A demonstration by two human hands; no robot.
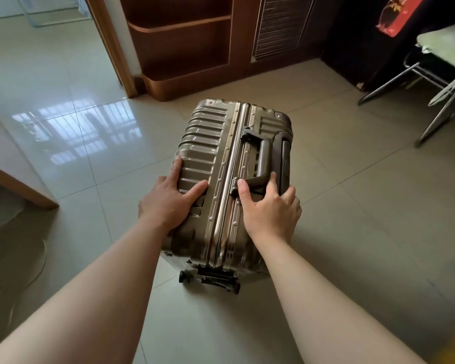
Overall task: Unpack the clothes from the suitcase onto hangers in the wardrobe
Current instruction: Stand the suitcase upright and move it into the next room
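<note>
A closed bronze hard-shell suitcase stands on the tiled floor in the middle of the head view, its top side with a dark carry handle facing me and its wheels near my feet. My left hand lies flat on the ribbed left shell, fingers spread over its edge. My right hand rests on the right half, fingers curled around the near end of the carry handle. No clothes or hangers are in sight. The brown wooden wardrobe stands behind the suitcase, its slatted door closed.
Open curved corner shelves adjoin the wardrobe, beside a doorway at the back left. A metal-legged chair with a pale green cushion stands at the right. A wooden furniture edge juts in at the left.
</note>
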